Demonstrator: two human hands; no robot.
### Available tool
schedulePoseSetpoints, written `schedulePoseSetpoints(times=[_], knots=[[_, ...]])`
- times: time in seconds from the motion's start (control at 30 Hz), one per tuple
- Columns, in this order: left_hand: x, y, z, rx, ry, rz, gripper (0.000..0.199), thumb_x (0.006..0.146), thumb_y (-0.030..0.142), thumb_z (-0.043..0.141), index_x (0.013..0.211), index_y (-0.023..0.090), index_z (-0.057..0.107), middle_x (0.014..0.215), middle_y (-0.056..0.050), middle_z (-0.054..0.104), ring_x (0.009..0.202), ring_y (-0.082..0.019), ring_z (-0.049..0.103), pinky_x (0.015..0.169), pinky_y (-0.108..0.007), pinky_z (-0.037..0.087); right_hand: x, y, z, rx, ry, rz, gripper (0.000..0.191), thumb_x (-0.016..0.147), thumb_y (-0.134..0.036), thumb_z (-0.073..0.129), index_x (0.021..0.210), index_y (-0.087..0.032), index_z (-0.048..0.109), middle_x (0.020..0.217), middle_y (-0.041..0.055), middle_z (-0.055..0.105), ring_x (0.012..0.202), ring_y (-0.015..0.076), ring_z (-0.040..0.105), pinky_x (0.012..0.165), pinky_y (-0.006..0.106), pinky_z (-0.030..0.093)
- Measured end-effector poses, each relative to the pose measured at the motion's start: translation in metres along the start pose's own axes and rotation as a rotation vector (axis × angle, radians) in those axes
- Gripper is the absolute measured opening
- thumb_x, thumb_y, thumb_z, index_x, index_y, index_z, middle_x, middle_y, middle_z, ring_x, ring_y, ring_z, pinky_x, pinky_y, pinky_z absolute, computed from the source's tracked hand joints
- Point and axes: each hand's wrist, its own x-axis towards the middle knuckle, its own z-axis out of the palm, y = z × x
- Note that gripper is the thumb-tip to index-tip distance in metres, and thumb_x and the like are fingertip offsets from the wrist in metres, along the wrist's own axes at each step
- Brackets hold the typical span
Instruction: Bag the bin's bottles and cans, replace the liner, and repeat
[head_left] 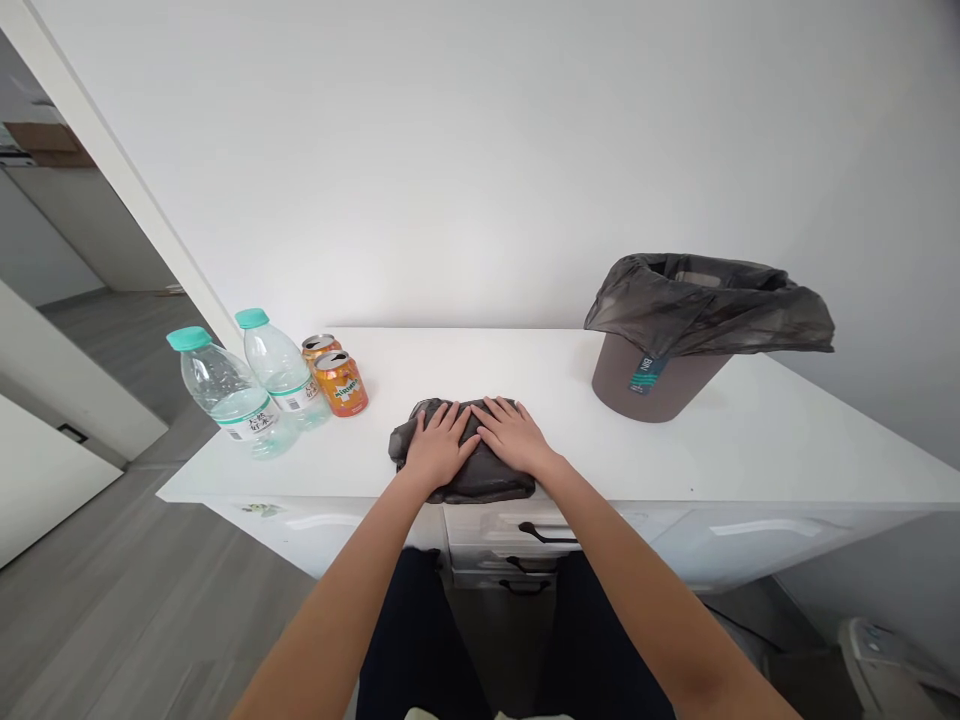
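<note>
A folded dark plastic bag (487,474) lies at the front edge of the white tabletop (450,360). On its left part rests my left hand (441,445), palm down with the fingers spread. My right hand (511,434) lies flat on the bag's right part, fingers also apart. The two hands are close together, and they cover much of the bag's upper face. Neither hand is wrapped round anything.
At the right stands a brown trash bin (637,375) lined with a dark bag (697,305). Two clear bottles (244,405) (281,365) with green caps and two orange soda cans (342,388) (316,345) stand at the left. Drawers (495,525) sit below the tabletop.
</note>
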Motion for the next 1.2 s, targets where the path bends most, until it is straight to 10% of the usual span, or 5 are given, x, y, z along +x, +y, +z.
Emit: schedulePoseSetpoints(times=[0.67,0.8,1.0,1.2], knots=[[-0.012,-0.016,-0.006,0.002,0.03,-0.202,0.067,0.096,0.062,0.027,0.15,0.024,0.035,0.158,-0.008,0.031,0.145,-0.027,0.027,0.117,-0.049,0.018,-0.014,0.009,-0.016,0.099,0.051,-0.007,0.057,0.1,-0.05,0.014,0.152,-0.032,0.028,0.16,-0.0033,0.023,0.149,0.0215,0.013,0.121,0.052,0.007],[-0.015,-0.014,-0.01,0.001,0.026,-0.211,0.066,0.096,0.06,0.03,0.15,0.023,0.036,0.158,-0.009,0.031,0.145,-0.027,0.026,0.118,-0.049,0.018,-0.032,-0.009,-0.023,0.162,0.18,-0.089,0.054,0.101,-0.047,0.013,0.15,-0.033,0.032,0.16,-0.0035,0.023,0.15,0.0205,0.012,0.121,0.052,0.006],[-0.016,-0.012,-0.011,0.016,0.011,-0.212,0.063,0.097,0.055,0.03,0.15,0.022,0.035,0.158,-0.009,0.03,0.146,-0.027,0.026,0.118,-0.049,0.018,-0.076,-0.051,-0.022,0.078,-0.012,-0.228,0.058,0.1,-0.05,0.017,0.153,-0.027,0.028,0.158,0.0006,0.027,0.149,0.0231,0.018,0.121,0.052,0.011],[-0.02,-0.018,-0.006,0.016,0.165,-0.107,0.055,0.102,0.043,0.022,0.149,0.019,0.038,0.156,-0.01,0.034,0.145,-0.025,0.028,0.12,-0.048,0.016,-0.107,-0.043,-0.02,-0.006,0.038,-0.261,0.06,0.098,-0.05,0.033,0.151,-0.022,0.031,0.157,0.0052,0.027,0.147,0.0264,0.023,0.12,0.055,0.019]])
